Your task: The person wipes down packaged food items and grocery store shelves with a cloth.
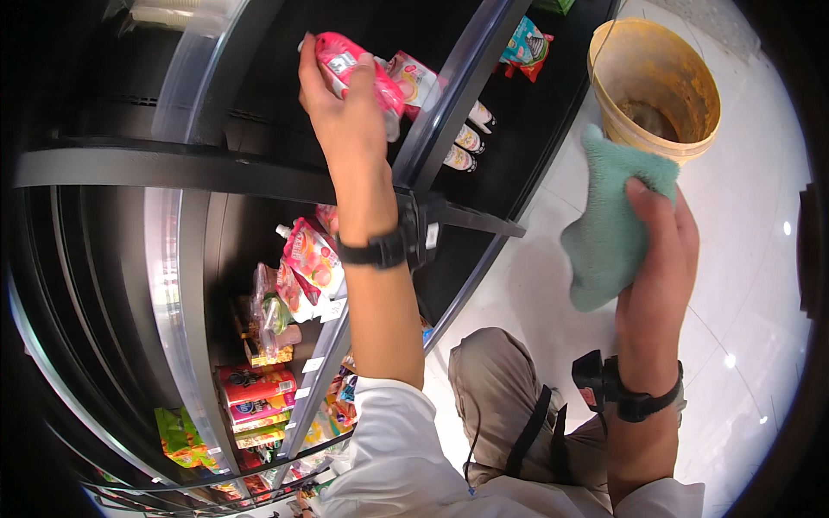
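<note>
My left hand [350, 107] grips a pink packaged item [356, 68], which bears writing, above a black shelf. Just right of it, a pink-and-white pouch [414, 81] stands near the shelf's front rail [447, 97]. In my right hand [664, 259] is a green cleaning cloth [609, 226], pinched under the thumb and hanging over the floor. Part of the cloth overlaps the lower rim of a dirty yellow bucket [657, 84] in the view. A little dark matter, hard to make out, lies at the bucket's bottom.
Spouted pouches [311, 259] and stacked snack boxes [259, 395] fill the neighbouring shelf section. Small white bottles [463, 146] and a blue snack bag [528, 48] are on the lower shelf. A black bracket [486, 220] juts out towards the tiled floor [531, 285]. My knee [495, 375] is close to the shelving.
</note>
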A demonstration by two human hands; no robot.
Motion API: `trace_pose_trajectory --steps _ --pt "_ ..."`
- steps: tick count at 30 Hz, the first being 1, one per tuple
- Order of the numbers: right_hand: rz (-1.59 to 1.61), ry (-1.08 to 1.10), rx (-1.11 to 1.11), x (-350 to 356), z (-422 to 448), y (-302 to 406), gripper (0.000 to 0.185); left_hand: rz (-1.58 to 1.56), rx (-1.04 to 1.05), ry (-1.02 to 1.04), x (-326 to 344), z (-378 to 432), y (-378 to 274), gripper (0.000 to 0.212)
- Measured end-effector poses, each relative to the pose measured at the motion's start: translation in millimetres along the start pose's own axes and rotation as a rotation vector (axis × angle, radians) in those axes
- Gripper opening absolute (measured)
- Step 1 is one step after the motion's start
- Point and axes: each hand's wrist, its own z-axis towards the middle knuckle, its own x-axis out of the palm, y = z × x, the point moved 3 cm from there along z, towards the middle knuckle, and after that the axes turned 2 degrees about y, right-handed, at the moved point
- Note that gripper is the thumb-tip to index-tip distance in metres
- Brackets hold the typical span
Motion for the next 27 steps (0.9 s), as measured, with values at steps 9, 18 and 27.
trace_pose_trajectory --steps 9,18,27 --pt "0.141 0.096 0.103 -0.5 6.5 -1.9 0.021 1.096 -0.137 0.062 20.6 7.2 64.0 0.041" --pt "0.072 0.111 0.113 -14.1 15.6 8.8 0.033 0.941 -0.528 0.216 23.6 19.4 87.2 0.055" --pt "0.048 0.047 0.115 -12.6 13.9 13.6 0.032 1.027 0.083 0.274 54.3 -6.4 62.0 0.053"
